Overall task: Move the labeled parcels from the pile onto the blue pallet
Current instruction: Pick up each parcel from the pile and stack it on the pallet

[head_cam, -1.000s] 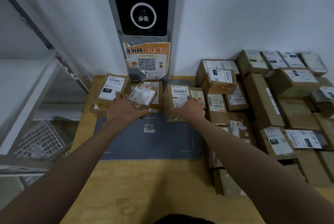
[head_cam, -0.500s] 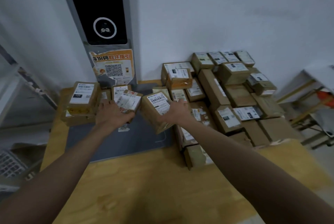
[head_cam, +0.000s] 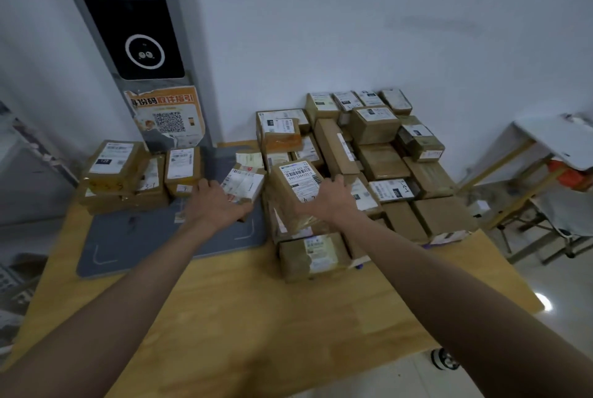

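A grey-blue pallet mat (head_cam: 134,237) lies on the wooden table (head_cam: 256,317). My left hand (head_cam: 215,201) grips a small white-labelled parcel (head_cam: 244,184) above the mat's right part. My right hand (head_cam: 330,197) grips a brown box with a barcode label (head_cam: 296,182), tilted, at the left edge of the big pile of cardboard parcels (head_cam: 378,160). Several labelled parcels (head_cam: 128,169) are stacked at the mat's far left corner.
A grey scanner column (head_cam: 128,28) with an orange QR poster (head_cam: 167,118) stands behind the mat. A white wall runs behind the pile. A folding table with a white top (head_cam: 552,144) stands to the right, on the floor beyond the table edge.
Both hands carried their parcels rightward, toward the pile; the barcode box sits at the pile's left edge. The view swung right too.
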Demonstrator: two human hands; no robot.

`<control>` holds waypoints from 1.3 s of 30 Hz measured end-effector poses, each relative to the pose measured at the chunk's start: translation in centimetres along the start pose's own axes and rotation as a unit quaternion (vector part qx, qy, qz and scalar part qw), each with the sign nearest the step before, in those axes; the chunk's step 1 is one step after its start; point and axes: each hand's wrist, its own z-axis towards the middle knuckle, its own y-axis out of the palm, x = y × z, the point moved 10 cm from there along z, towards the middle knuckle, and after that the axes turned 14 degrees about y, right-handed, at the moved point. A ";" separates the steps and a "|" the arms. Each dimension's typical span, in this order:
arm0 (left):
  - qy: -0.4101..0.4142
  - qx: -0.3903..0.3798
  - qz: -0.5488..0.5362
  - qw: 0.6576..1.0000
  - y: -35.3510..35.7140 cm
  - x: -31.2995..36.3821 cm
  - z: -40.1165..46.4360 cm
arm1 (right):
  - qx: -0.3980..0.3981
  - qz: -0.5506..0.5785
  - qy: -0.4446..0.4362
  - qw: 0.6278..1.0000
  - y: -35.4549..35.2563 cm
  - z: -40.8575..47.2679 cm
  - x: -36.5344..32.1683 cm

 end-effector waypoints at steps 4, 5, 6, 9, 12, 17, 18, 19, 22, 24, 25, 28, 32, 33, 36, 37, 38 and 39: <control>-0.018 -0.005 0.009 1.000 2.0 2.8 -2.0 | -0.002 0.001 0.003 1.000 -0.1 0.3 4.0; -0.024 -0.005 0.012 1.000 2.4 3.4 -2.4 | -0.003 0.006 0.004 1.000 -0.1 0.4 4.8; -0.029 -0.006 0.015 0.999 2.7 4.0 -2.6 | -0.005 0.010 0.004 1.000 -0.2 0.5 5.7; -0.034 -0.008 0.008 0.999 3.5 5.9 -3.0 | -0.007 0.014 -0.005 1.000 -0.7 0.7 7.9; -0.028 0.001 0.014 1.000 3.4 8.1 -2.5 | -0.009 0.028 -0.007 1.000 -2.1 1.2 9.7; -0.006 0.012 0.019 1.000 2.7 10.8 -0.5 | -0.004 0.036 -0.016 0.999 -4.9 2.6 10.8; -0.003 0.014 0.020 1.000 2.5 11.1 0.0 | -0.003 0.044 -0.019 0.999 -5.4 3.0 10.7; 0.001 0.017 0.021 1.000 2.3 11.2 0.7 | 0.000 0.050 -0.020 0.999 -5.8 3.5 10.6; 0.018 0.019 0.023 0.999 1.7 11.4 2.9 | 0.011 0.063 -0.015 0.998 -6.9 5.1 9.9; 0.022 0.012 0.020 0.999 1.6 11.0 4.6 | 0.023 0.058 -0.013 0.998 -7.5 6.2 9.3; 0.025 0.008 0.017 1.000 1.7 10.9 5.6 | 0.029 0.053 -0.013 0.998 -7.9 6.9 9.0; 0.041 -0.020 0.013 0.999 2.2 10.5 8.7 | 0.056 0.071 -0.009 0.996 -8.9 9.0 8.3; 0.071 -0.046 0.012 0.996 2.9 10.6 12.6 | 0.085 0.111 0.010 0.990 -10.3 11.9 7.4; 0.086 -0.046 0.005 0.995 3.0 11.0 13.6 | 0.087 0.113 0.014 0.990 -10.5 12.7 7.0; 0.143 -0.044 -0.026 0.988 3.3 12.0 16.6 | 0.094 0.119 0.012 0.988 -10.5 14.6 5.7; 0.158 -0.046 -0.037 0.986 3.5 12.3 17.5 | 0.098 0.123 0.008 0.988 -10.4 15.1 5.3; 0.168 -0.050 -0.045 0.983 3.8 12.5 18.3 | 0.103 0.127 0.004 0.987 -10.3 15.6 4.9; 0.174 -0.058 -0.047 0.982 4.4 12.6 18.9 | 0.107 0.130 0.002 0.986 -10.1 16.1 4.6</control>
